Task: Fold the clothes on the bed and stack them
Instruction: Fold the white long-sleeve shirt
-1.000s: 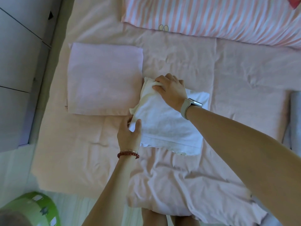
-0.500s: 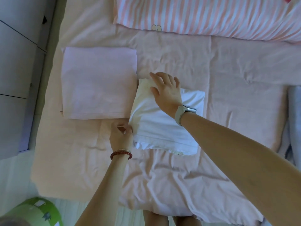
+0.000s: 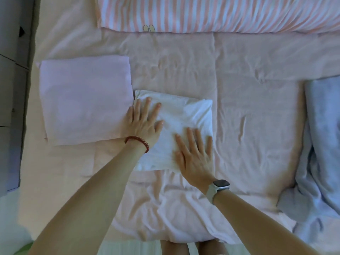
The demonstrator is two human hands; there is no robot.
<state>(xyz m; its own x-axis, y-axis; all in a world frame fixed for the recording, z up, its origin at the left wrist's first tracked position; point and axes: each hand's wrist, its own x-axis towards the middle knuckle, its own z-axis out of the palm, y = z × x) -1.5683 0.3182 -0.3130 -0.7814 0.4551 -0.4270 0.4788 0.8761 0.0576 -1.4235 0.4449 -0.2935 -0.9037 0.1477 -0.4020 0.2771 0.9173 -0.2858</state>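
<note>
Both hands flat, fingers straight, gripping nothing: left hand (image 3: 142, 119) and right hand (image 3: 195, 155) press folded white garment (image 3: 185, 115) at frame centre, likely flattening creases; folded pink garment (image 3: 84, 100) touching at left

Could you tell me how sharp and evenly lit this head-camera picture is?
Head view: soft throughout, with slight blur on the left hand and right hand; wide-angle bending curves the bed's left edge; lighting is dim and bluish, without glare; the white garment is brightest, its folds barely readable.
</note>
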